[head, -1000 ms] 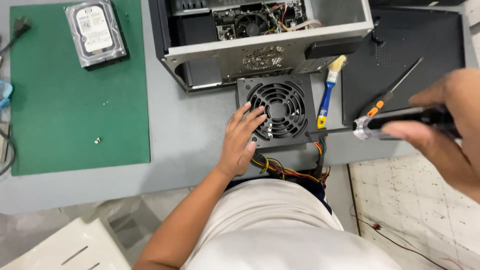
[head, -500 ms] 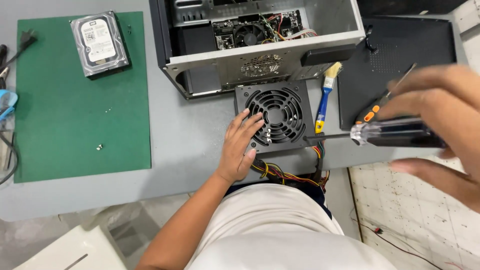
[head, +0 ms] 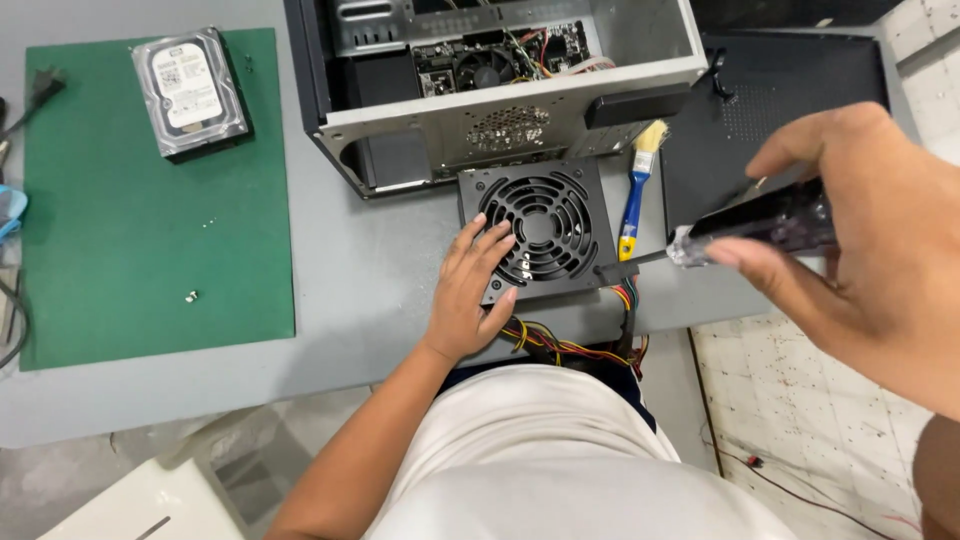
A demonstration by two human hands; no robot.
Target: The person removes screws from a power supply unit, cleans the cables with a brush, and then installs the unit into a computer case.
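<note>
The black power box (head: 545, 235) with the round fan grille lies flat on the grey surface (head: 370, 290), just in front of the open computer case (head: 500, 90). A bunch of coloured wires (head: 570, 345) hangs from its near edge, over the edge of the surface.

The left hand (head: 470, 295) rests on the near left corner of the box. Its fingers (head: 490, 250) are spread flat on the grille, pressing down and gripping nothing.

The right hand (head: 860, 230) is up close to the camera, off to the right. Its fingers are closed around the clear handle of a screwdriver (head: 745, 228). The long tool lies almost level. Its dark tip points left, at the near right corner of the box, and looks to be right by that corner. So the box lies to the left of the right hand, and the left hand is the one on it.

A small brush (head: 635, 195) with a blue and yellow handle lies just beside the box on its right. A hard drive (head: 190, 90) sits on a green mat (head: 150, 250), well apart to the left.
</note>
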